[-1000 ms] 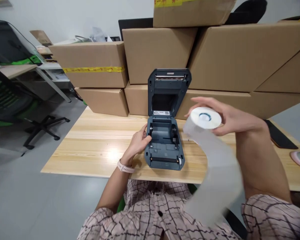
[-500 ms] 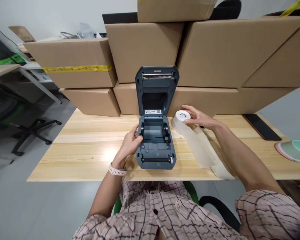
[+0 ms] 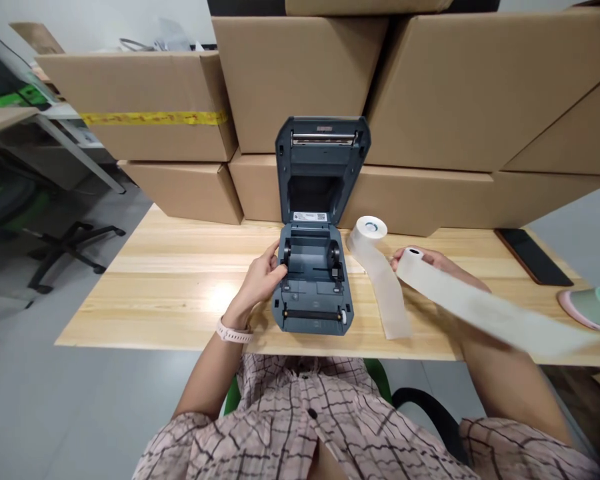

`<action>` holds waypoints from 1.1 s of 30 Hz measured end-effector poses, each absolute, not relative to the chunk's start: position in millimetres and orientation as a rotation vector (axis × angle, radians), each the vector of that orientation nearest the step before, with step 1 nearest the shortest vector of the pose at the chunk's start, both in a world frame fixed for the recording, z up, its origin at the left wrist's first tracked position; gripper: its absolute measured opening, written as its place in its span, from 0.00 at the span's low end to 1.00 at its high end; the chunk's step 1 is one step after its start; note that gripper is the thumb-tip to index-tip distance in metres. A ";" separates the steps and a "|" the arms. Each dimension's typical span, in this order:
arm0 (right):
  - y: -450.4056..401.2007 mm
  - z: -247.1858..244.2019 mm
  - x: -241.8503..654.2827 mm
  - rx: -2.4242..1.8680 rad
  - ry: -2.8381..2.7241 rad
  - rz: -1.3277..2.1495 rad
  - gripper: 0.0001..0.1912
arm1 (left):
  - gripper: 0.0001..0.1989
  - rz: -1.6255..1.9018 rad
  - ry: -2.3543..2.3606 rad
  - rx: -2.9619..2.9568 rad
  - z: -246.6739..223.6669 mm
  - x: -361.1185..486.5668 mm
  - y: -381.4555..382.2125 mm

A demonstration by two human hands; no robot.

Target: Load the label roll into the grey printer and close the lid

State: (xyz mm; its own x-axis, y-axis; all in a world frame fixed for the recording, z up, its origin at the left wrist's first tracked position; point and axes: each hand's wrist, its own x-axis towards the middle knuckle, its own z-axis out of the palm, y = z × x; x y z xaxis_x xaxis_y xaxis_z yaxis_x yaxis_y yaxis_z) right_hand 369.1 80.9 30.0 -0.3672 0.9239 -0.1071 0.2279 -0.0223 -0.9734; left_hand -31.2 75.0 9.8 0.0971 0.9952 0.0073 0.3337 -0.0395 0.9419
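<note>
A dark grey label printer (image 3: 313,297) stands on the wooden table with its lid raised. Its inner compartment shows no roll. My left hand (image 3: 261,281) grips the printer's left edge, thumb over the rim. My right hand (image 3: 437,261) is closed around a small label roll (image 3: 409,260), whose long white strip trails to the right over my forearm. Between the printer and that hand, a larger white label roll (image 3: 371,228) rests on the table, its loose strip running toward the front edge.
Stacked cardboard boxes (image 3: 300,80) line the table's back side. A black phone (image 3: 533,256) lies at the right, near a green and pink container (image 3: 591,308). An office chair (image 3: 70,247) is on the floor at the left.
My right hand has left the larger roll and taken hold of the small one, lifting its strip to the right. The view has shifted slightly; my left hand stays on the printer.
</note>
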 end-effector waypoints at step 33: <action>24.5 56.6 223.9 -0.799 -2.603 0.502 0.19 | 0.39 0.915 1.454 1.529 27.2 -25.1 69.3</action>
